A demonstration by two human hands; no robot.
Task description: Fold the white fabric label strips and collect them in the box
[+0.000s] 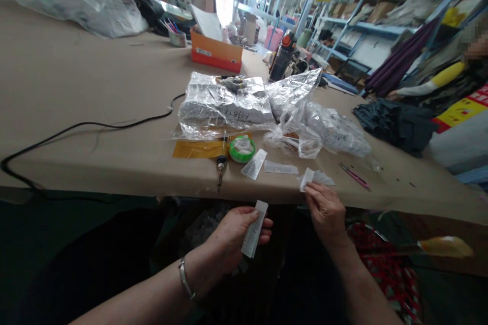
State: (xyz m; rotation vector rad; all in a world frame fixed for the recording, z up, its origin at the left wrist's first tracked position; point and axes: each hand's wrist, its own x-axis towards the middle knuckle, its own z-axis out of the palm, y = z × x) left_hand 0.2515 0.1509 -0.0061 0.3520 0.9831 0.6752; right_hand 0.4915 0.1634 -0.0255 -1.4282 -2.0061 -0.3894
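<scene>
My left hand is in front of the table edge, thumb pressed over a white printed fabric label, possibly a small stack. At the table's front edge, the fingers of my right hand are closed on a thin white label. More translucent white labels lie beside those fingertips. Between my hands, on the tabletop, are a printed strip and a pale folded strip. Just left of them sits a green round tub with white stuff in it.
A soldering-iron-like tool points at the front edge, near amber tape; a black cable crosses the left side. Clear plastic bags fill the middle. Pink tweezers lie right. Behind stand an orange box and a bottle.
</scene>
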